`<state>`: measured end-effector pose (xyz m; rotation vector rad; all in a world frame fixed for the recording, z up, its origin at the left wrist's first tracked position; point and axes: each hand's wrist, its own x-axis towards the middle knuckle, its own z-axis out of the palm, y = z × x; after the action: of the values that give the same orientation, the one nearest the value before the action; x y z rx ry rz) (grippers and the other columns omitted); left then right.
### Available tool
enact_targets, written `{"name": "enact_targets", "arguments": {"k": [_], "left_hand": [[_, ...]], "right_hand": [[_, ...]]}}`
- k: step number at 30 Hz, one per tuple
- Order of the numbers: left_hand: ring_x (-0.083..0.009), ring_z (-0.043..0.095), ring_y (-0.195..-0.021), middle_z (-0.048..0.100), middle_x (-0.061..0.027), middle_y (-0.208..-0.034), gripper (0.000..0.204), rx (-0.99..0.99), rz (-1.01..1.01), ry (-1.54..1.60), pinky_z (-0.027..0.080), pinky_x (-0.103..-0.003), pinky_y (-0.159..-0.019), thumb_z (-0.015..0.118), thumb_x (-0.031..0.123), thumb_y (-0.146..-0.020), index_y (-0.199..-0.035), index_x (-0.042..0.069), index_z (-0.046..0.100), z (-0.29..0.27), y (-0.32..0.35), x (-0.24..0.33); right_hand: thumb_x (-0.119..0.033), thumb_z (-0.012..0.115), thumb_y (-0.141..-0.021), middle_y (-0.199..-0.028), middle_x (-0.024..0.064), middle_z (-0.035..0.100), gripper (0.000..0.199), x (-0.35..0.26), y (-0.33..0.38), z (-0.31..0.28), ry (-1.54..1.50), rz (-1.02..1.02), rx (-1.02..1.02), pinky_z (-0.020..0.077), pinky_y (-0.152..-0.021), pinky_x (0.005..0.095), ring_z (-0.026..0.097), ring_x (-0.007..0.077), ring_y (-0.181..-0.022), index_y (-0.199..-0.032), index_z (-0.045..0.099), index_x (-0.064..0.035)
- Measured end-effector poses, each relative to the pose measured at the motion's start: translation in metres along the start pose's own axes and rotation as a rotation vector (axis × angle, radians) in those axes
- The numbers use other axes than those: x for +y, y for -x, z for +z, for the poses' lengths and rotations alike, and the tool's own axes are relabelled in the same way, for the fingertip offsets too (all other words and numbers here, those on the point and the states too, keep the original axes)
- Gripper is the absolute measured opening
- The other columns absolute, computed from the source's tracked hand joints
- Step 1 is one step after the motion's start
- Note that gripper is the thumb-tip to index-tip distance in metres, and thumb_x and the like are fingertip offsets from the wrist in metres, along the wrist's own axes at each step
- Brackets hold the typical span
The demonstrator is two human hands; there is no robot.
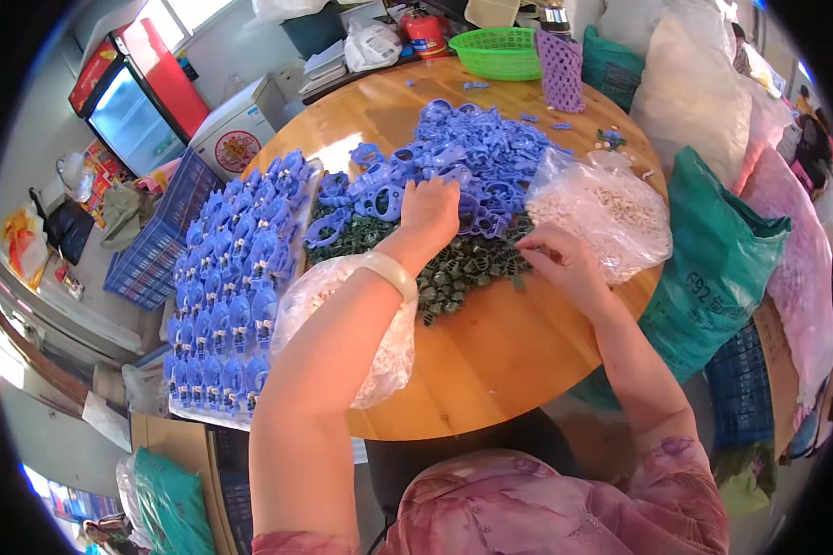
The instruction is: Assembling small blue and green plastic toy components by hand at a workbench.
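My left hand [430, 217] reaches over the near side of a heap of blue plastic parts [481, 139]. Its fingers are bent down and closed on one of the blue plastic pieces, mostly hidden under the hand. At the right end of a pile of dark green small plastic parts [458, 277], my right hand [560, 261] has its thumb and fingertips pinched together. Whatever they hold is too small to make out. A clear bag of small pale pieces [611, 217] lies just beyond the right hand, and another such bag [389, 356] sits under my left forearm.
Left of the heaps, a tray carries rows of blue assemblies [227, 296]. At the round wooden table's [472, 379] far edge stand a green basket [498, 54] and a purple woven holder [561, 74]. Full sacks, including a green one [703, 268], crowd the right side. Blue crates [162, 231] stand left.
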<state>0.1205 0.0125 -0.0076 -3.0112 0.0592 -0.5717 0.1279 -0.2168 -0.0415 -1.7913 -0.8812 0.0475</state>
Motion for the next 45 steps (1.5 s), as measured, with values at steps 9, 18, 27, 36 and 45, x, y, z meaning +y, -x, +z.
{"name": "enact_targets", "arguments": {"k": [9, 18, 27, 36, 45], "left_hand": [[-0.0302, 0.059, -0.087, 0.058, -0.0142, -0.091, 0.026, 0.250, 0.152, 0.284, 0.048, -0.040, -0.073, 0.055, -0.003, -0.070, -0.094, 0.002, 0.061, -0.041, 0.028, 0.049], [-0.0152, 0.058, -0.093, 0.058, -0.0078, -0.110, 0.043, -0.093, -0.477, 1.909, 0.052, -0.029, -0.074, 0.054, 0.016, -0.090, -0.130, 0.007, 0.039, -0.030, 0.070, 0.063], [-0.0225, 0.061, -0.095, 0.061, -0.0110, -0.107, 0.036, 0.031, -0.456, 2.240, 0.052, -0.035, -0.080, 0.047, 0.025, -0.094, -0.125, 0.006, 0.044, -0.013, 0.085, 0.048], [-0.0296, 0.056, -0.107, 0.054, -0.0221, -0.117, 0.040, -0.023, -0.529, 2.366, 0.050, -0.037, -0.090, 0.043, 0.000, -0.084, -0.124, -0.009, 0.040, -0.002, 0.086, 0.031], [-0.0239, 0.060, -0.100, 0.058, -0.0147, -0.111, 0.044, -0.015, -0.507, 2.439, 0.051, -0.038, -0.087, 0.051, -0.007, -0.079, -0.122, -0.002, 0.044, -0.001, 0.088, 0.031]], "right_hand": [[-0.010, 0.067, -0.080, -0.093, 0.0025, 0.062, 0.033, 0.003, 0.003, 0.001, -0.041, 0.019, 0.036, 0.0450, -0.062, 0.0209, 0.056, 0.0088, -0.074, -0.110, 0.058, -0.0035], [-0.012, 0.067, -0.080, -0.086, 0.0024, 0.061, 0.038, 0.002, 0.000, 0.007, -0.603, 0.163, -0.058, 0.0468, -0.056, 0.0221, 0.058, 0.0081, -0.071, -0.115, 0.053, -0.0030], [-0.016, 0.068, -0.078, -0.083, 0.0039, 0.061, 0.023, -0.011, 0.014, 0.010, -0.087, 0.101, 0.077, 0.0462, -0.055, 0.0265, 0.059, 0.0133, -0.064, -0.096, 0.061, -0.0043], [-0.008, 0.062, -0.073, -0.085, 0.0084, 0.055, 0.012, 0.003, 0.028, 0.020, 0.604, -0.304, -0.129, 0.0480, -0.066, 0.0358, 0.057, 0.0270, -0.081, -0.085, 0.061, -0.0064], [-0.009, 0.065, -0.073, -0.088, 0.0088, 0.054, 0.015, -0.012, 0.032, 0.015, 0.401, -0.184, -0.119, 0.0480, -0.068, 0.0350, 0.057, 0.0273, -0.080, -0.086, 0.060, -0.0068]]}}
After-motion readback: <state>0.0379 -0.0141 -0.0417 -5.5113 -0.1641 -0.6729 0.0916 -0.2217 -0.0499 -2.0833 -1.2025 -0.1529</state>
